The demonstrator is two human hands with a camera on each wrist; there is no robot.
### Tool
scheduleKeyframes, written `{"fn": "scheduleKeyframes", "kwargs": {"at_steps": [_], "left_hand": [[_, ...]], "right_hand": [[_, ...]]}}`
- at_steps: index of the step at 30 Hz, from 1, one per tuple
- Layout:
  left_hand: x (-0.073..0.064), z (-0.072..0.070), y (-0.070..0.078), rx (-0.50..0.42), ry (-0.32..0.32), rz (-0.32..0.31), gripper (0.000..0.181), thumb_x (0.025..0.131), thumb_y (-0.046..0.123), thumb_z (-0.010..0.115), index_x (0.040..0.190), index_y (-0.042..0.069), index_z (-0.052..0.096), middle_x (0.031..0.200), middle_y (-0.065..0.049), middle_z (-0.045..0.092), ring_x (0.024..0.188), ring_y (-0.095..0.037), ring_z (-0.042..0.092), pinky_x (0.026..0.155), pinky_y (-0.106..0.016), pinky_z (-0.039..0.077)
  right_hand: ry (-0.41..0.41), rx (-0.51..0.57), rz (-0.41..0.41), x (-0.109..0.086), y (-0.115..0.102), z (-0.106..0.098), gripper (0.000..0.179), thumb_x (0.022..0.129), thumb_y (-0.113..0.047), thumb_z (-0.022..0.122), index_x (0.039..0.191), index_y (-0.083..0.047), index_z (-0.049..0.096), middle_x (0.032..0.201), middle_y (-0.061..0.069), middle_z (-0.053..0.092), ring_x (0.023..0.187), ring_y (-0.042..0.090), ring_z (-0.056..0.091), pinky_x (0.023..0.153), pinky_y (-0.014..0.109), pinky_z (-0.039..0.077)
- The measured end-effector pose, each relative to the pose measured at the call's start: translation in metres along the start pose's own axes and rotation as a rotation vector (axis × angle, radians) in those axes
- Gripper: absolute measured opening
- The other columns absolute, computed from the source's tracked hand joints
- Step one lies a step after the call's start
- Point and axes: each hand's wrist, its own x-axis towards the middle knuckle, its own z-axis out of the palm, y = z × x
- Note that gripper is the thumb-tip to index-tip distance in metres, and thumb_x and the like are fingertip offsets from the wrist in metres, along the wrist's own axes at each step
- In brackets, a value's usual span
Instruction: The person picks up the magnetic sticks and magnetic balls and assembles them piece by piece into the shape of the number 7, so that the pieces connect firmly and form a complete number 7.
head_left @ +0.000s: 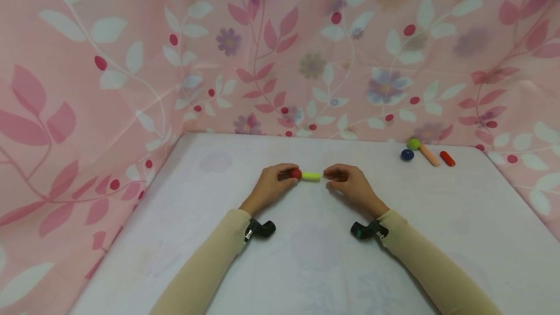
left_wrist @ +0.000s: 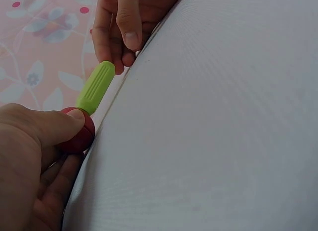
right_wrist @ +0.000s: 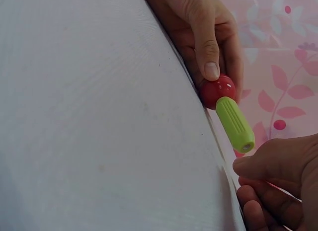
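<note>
My left hand (head_left: 274, 182) pinches a glossy red ball (head_left: 296, 174) between thumb and fingers over the middle of the table. A short lime-green ribbed rod (head_left: 311, 176) juts from the ball toward the right, its near end touching it. In the right wrist view the rod (right_wrist: 234, 124) shows a small metallic spot in its free end. Just beyond that end is my right hand (head_left: 350, 184), thumb and fingers bent loosely and apart, with nothing between them. The fingers of my left hand partly cover the ball (left_wrist: 82, 139) in the left wrist view.
At the table's back right lie a green ball (head_left: 413, 144), a dark blue ball (head_left: 407, 155), an orange rod (head_left: 429, 155) and a red rod (head_left: 447, 158). A white cloth covers the table (head_left: 210, 198). Pink floral curtain (head_left: 271, 52) hangs behind it and along the left.
</note>
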Motion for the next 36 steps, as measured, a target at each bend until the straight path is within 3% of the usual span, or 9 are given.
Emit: {"fn": "scheduleKeyframes", "kwargs": {"at_steps": [9,28,36], "left_hand": [[0.0003,0.0015,0.0002,-0.014,0.007,-0.009,0.04,0.094,0.009,0.079,0.133,0.01,0.071,0.128,-0.006,0.07,0.11,-0.014,0.07,0.098,-0.031,0.054],[0.0018,0.001,0.0021,0.011,-0.003,0.001,0.038,0.096,0.014,0.078,0.133,0.011,0.071,0.128,-0.005,0.07,0.112,-0.013,0.069,0.099,-0.033,0.053],[0.0005,0.0006,0.0,0.005,0.002,-0.011,0.038,0.096,0.013,0.078,0.133,0.012,0.071,0.126,-0.004,0.07,0.11,-0.013,0.069,0.099,-0.034,0.053]], "right_hand": [[0.014,-0.052,-0.003,-0.0001,0.002,0.0003,0.028,0.091,-0.003,0.079,0.119,-0.005,0.075,0.115,0.008,0.073,0.098,0.023,0.068,0.084,0.027,0.056],[0.02,-0.047,-0.02,0.0002,0.0028,-0.0017,0.025,0.095,-0.003,0.076,0.12,-0.002,0.073,0.112,0.007,0.074,0.097,0.024,0.068,0.082,0.024,0.055],[0.004,-0.039,-0.018,0.0017,0.0005,-0.0057,0.028,0.096,-0.004,0.075,0.124,-0.001,0.071,0.114,0.008,0.073,0.104,0.024,0.067,0.092,0.033,0.055]]}}
